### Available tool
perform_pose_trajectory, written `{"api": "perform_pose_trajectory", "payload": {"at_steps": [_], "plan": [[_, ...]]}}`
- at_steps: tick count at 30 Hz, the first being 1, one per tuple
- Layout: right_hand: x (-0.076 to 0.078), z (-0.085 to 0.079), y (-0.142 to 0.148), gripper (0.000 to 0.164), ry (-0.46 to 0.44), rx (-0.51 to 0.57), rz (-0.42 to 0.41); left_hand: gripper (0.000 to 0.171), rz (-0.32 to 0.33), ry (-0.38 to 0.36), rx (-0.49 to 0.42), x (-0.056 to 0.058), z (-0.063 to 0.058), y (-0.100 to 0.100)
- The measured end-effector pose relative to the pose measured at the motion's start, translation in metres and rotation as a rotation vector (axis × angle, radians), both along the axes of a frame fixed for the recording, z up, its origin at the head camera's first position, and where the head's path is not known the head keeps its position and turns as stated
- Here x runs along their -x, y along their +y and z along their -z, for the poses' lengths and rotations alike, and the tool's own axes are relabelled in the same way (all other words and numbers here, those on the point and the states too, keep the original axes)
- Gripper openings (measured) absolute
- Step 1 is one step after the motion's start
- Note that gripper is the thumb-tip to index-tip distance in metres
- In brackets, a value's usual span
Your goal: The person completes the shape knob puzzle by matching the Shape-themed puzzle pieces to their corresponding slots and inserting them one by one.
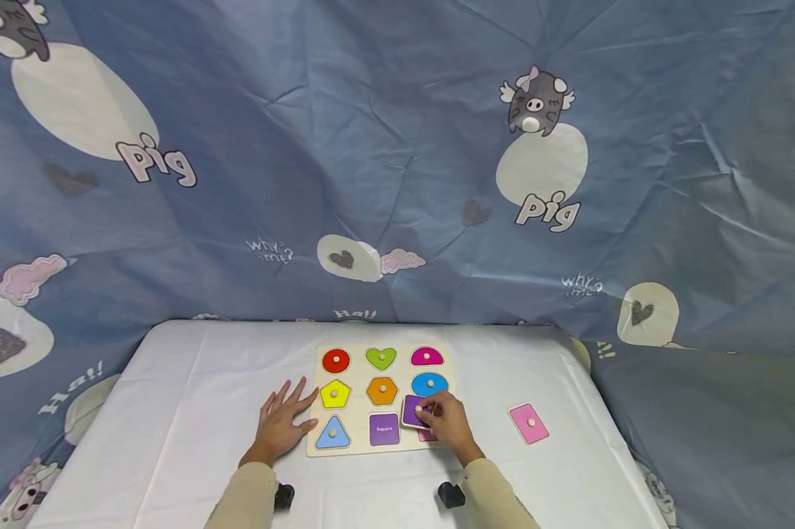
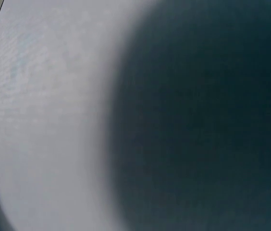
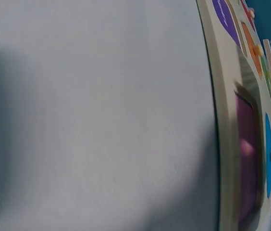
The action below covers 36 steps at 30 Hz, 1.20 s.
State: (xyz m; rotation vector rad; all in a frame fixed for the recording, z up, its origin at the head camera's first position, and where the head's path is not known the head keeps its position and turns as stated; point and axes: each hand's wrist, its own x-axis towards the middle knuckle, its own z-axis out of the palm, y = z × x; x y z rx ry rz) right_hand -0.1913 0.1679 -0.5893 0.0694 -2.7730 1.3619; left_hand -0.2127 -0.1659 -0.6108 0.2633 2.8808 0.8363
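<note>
My right hand pinches the knob of a purple square puzzle piece, which is tilted over the lower right of the shape board. Partly hidden under that piece and hand is a pink recess, seen close in the right wrist view. Left of it lies a purple recess marked "Square". My left hand lies on the white cloth with fingers spread, fingertips right at the board's left edge. The left wrist view holds mostly blurred cloth and a dark shape.
Knobbed pieces fill other places on the board, among them a blue triangle, yellow pentagon and orange hexagon. A pink rectangle piece lies on the cloth to the right. Behind the table hangs a blue printed curtain.
</note>
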Motion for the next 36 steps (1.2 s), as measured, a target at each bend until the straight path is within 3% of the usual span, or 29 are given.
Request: {"api": "perform_pose_trajectory", "payload": {"at_steps": [5,12,18,36], "plan": [[0.001,0.005,-0.011,0.008,-0.047,0.042,-0.028,0.063,-0.001,-0.002,-0.005,0.001,-0.002,0.002],[-0.001,0.006,-0.021,0.007,0.040,0.012,-0.091,0.063,-0.008,-0.008,-0.015,0.001,-0.002,0.001],[-0.003,0.008,-0.033,0.006,0.051,0.037,-0.125,0.063,-0.012,-0.008,-0.006,0.000,-0.001,0.000],[-0.009,0.017,-0.056,0.005,0.021,-0.071,-0.101,0.062,-0.008,0.003,-0.009,-0.002,-0.001,0.001]]}}
